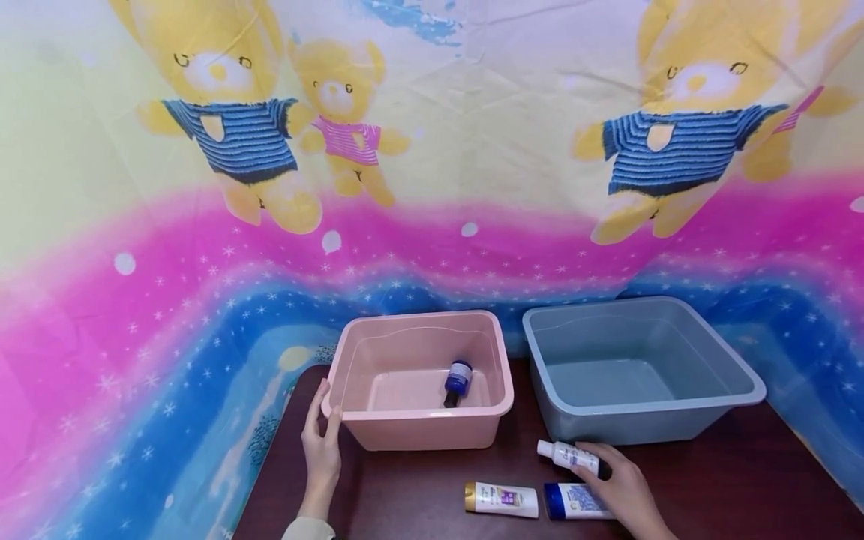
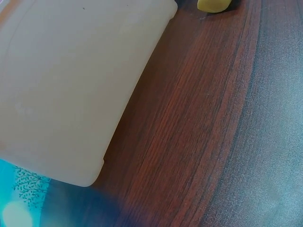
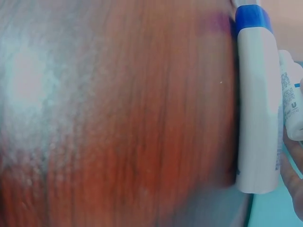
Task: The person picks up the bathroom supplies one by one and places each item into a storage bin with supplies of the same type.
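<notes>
My left hand (image 1: pixel 322 454) is at the front left corner of a pink plastic basin (image 1: pixel 432 431), its fingers fairly straight against the rim. Inside that basin lies a dark blue bottle (image 1: pixel 459 377) with a black cap. With thumb and fingers, my right hand (image 1: pixel 619 480) holds a small white bottle (image 1: pixel 568 456) on its side, white cap pointing left, in front of the grey-blue basin (image 1: pixel 621 427). Beneath this hand is a white bottle with a blue cap (image 1: pixel 577 501), partly hidden; in the right wrist view the same blue-capped bottle (image 3: pixel 258 109) shows beside the small bottle (image 3: pixel 293 101).
A white bottle with a gold cap (image 1: pixel 502 500) lies on the dark wooden table (image 1: pixel 405 487), left of the blue-capped one. Both basins stand side by side at the back. A cloth printed with bears (image 1: pixel 472 150) hangs behind the table.
</notes>
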`<state>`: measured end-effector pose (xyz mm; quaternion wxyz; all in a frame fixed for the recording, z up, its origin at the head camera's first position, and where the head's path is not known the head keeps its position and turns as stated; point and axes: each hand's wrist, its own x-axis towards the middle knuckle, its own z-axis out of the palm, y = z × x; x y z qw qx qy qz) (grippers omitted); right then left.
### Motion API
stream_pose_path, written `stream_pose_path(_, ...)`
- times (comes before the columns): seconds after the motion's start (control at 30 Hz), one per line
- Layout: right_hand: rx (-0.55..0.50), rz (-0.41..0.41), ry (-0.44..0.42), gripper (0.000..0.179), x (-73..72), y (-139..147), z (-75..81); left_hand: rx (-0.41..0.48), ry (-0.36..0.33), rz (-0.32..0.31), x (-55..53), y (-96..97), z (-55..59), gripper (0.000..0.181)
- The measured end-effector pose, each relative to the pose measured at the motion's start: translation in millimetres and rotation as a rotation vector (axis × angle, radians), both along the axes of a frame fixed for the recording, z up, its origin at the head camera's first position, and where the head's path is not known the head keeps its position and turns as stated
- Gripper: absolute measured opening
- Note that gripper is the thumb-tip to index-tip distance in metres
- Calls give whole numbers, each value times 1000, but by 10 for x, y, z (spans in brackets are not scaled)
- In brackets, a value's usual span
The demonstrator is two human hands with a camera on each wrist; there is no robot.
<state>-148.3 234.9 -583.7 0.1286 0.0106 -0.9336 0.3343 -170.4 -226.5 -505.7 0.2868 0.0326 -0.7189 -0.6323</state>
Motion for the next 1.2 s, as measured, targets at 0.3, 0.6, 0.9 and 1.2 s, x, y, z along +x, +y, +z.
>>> stream_pose_path(0.3, -1, -18, 81, 38, 47, -65, 56, -3, 20, 0, -2, 3, 0, 48)
stream_pose_path(0.6, -26, -45, 144, 36, 100, -144, 103, -3, 9, -3, 0, -1, 7, 48)
stream_pose_path(0.9, -46, -29, 200, 36, 159, -184, 183, 0, 13, 3, 8, 4, 9, 48)
stream_pose_path(1.2, -105, -17, 228, 37, 214, -224, 272, -13, 25, 10, 9, 17, 5, 48)
